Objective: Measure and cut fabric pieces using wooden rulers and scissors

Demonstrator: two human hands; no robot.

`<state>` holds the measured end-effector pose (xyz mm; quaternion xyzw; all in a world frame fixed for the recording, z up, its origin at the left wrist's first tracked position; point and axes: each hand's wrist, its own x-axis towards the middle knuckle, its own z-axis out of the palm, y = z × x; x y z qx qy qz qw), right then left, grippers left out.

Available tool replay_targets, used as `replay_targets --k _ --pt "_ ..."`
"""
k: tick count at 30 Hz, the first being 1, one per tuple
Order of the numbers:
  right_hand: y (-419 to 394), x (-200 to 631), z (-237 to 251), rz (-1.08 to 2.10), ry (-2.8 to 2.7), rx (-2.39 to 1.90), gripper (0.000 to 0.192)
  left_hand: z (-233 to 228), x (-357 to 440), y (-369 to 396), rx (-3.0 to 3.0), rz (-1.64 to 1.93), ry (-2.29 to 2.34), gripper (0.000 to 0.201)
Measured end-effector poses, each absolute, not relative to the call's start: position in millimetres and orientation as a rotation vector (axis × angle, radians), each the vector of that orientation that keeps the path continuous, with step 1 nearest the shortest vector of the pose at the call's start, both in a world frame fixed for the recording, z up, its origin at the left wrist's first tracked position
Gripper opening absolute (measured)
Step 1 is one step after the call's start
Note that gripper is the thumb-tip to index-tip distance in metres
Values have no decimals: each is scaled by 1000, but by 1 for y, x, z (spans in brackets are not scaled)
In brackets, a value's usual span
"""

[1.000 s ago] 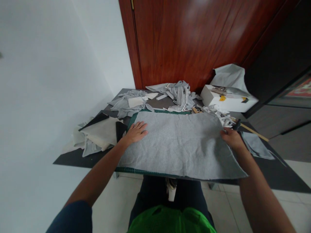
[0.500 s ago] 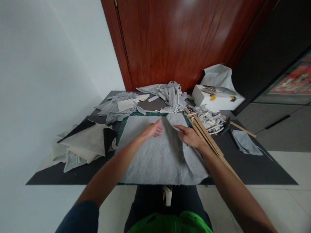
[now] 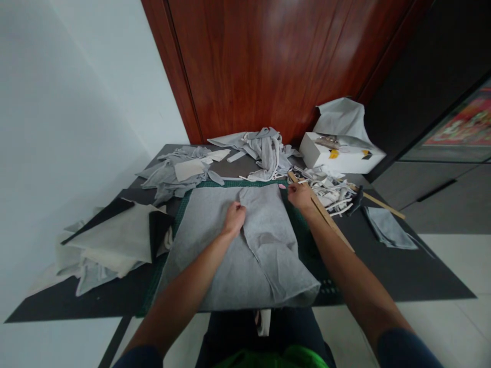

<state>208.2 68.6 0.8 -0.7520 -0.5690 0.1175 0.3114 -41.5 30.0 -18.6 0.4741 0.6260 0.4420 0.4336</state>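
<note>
A grey cloth (image 3: pixel 207 245) lies on a green cutting mat (image 3: pixel 307 240), its right side folded over to the left. My left hand (image 3: pixel 233 219) is closed on the loose edge of the folded flap, near the middle of the cloth. Beyond the fold on the right, my right hand (image 3: pixel 300 196) has its fingers curled at the left edge of the wooden strips (image 3: pixel 330 222). What those fingers hold, if anything, is hidden. A small pink mark (image 3: pixel 282 186) shows on the mat beside them.
Stacked cloth pieces (image 3: pixel 115 235) lie at the left. Grey scraps (image 3: pixel 180 171) and a heap of cloth (image 3: pixel 268 153) line the back. At the right are a white box (image 3: pixel 341 156), tangled white cords (image 3: pixel 332 189) and a folded grey cloth (image 3: pixel 389 227). A wooden door (image 3: pixel 249 71) stands behind.
The cloth's right side has been folded over leftward, baring the mat on the right. My left hand has closed on the flap's edge; my right hand has let go of the cloth.
</note>
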Motion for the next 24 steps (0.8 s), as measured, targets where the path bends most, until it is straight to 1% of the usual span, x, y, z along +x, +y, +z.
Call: replay_targets --k 3,6,10,15,17,21,24 --pt "95 214 -7 115 -1675 -2115 28 -27 -41 32 1335 1094 1603 9" --pt "109 208 -17 70 -1768 -2147 32 -31 -42 32 1435 1029 1591 8" --pt "119 204 -24 87 -1786 -2167 31 -30 -40 27 1570 1011 1594 9" --pt "119 207 -27 93 -1768 -2187 30 -28 -39 23 1687 1239 1608 29" --pt "116 208 -28 94 -1754 -2193 31 -27 -40 24 1714 1298 1622 33" --pt "114 209 -27 114 -1734 -2198 37 -28 -43 28 1687 1270 1619 31" --pt "117 209 -23 196 -1740 -2220 32 -29 -44 30 1612 1248 1623 25"
